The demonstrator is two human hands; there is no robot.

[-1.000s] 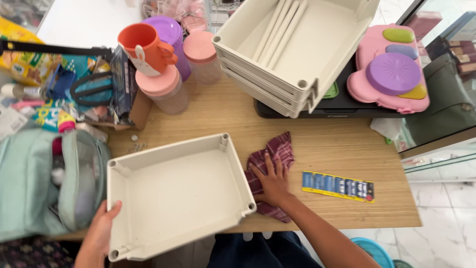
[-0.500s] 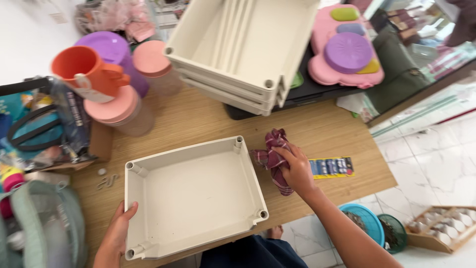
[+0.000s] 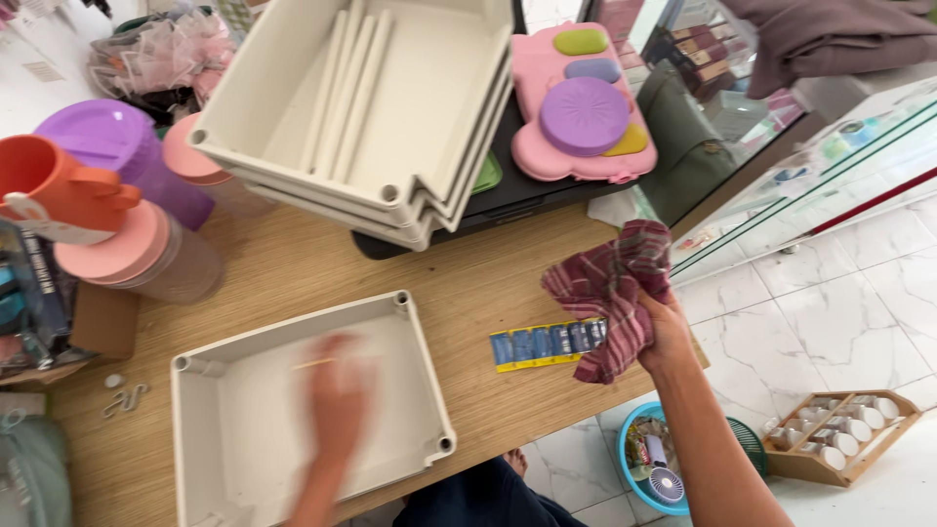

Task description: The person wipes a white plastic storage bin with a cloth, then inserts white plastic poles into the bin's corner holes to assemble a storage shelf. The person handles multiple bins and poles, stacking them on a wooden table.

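Reaching into the cream tray (image 3: 244, 429) at 7 o'clock now instead of steadying its edge: left hand (image 3: 337, 400), blurred, grip impossible to tell. Clutching the plaid cloth (image 3: 610, 288) at 3 o'clock, right hand (image 3: 664, 327) closed tight, lifted off the wooden table (image 3: 293, 268). Suggesting wiping about to begin. Sitting beyond at 12 o'clock, stacked trays (image 3: 371, 107).

Checked cloth rag (image 3: 610, 288) looks soft and crumpled, woven cotton-ish. The cream tray (image 3: 244, 439) is smooth matt plastic, the tabletop (image 3: 303, 273) is matt wood grain, and the floor tiles (image 3: 859, 322) are glossy marble-look.
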